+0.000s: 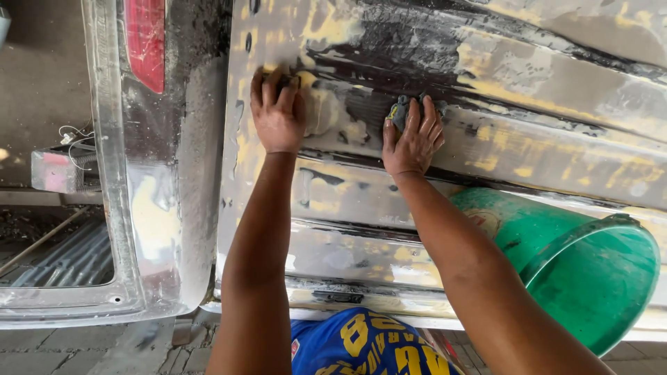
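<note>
- The left hand [276,111] is lying flat on the sanded tailgate panel [528,132] of a vehicle, with the fingers pressed close together and pointing up in the picture.
- Under the fingertips of this hand a small dark piece [288,80] is showing, and the fingers are pressing it against the metal; I cannot tell exactly what it is.
- The right hand [413,139] is resting on the same panel, to the right of the left hand and a little lower in the picture.
- Its fingers are slightly spread and are pushing down on a dark grey sanding pad [400,110], which is touching the panel at a dark, wet-looking band.
- The panel is showing patches of yellow filler, grey primer and black smears, and long horizontal ridges are running across it.
- To the left of the panel, the rear corner of the vehicle body [167,208] is standing with a red tail lamp [146,38] near the top of the picture.
- A green plastic bucket [590,271] is sitting just beside the right forearm, near the lower edge of the panel.
- At the bottom of the picture, blue clothing with yellow print [365,347] is appearing between the two arms.
</note>
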